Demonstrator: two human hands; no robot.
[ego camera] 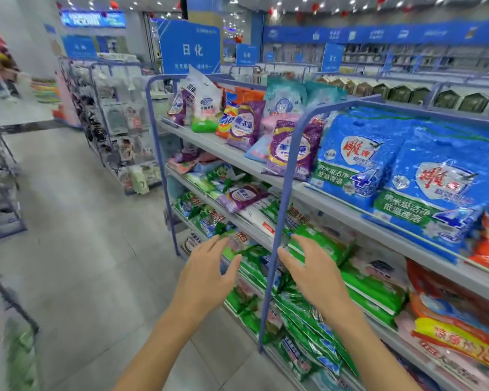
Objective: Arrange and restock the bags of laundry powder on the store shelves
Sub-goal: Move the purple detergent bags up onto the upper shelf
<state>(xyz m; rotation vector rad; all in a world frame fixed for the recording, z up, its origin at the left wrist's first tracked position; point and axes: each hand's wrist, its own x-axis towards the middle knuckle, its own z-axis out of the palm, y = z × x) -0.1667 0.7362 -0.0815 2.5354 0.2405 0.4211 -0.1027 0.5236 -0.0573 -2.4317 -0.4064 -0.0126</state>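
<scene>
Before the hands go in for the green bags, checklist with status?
1. Left hand free: ok, open, holding nothing.
2. Right hand free: ok, open, holding nothing.
3. Clear path between the hands: not ok, blue post stands between them.
4. Green bags tidy: not ok, tilted and overlapping.
5. Purple bag in place: not ok, lies askew among green ones.
6. Fingertips touching a bag: cannot tell.

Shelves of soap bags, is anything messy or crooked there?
Yes. On the second shelf a purple bag lies flat and slanted, poking over the edge. The green bags below are heaped unevenly.
</scene>
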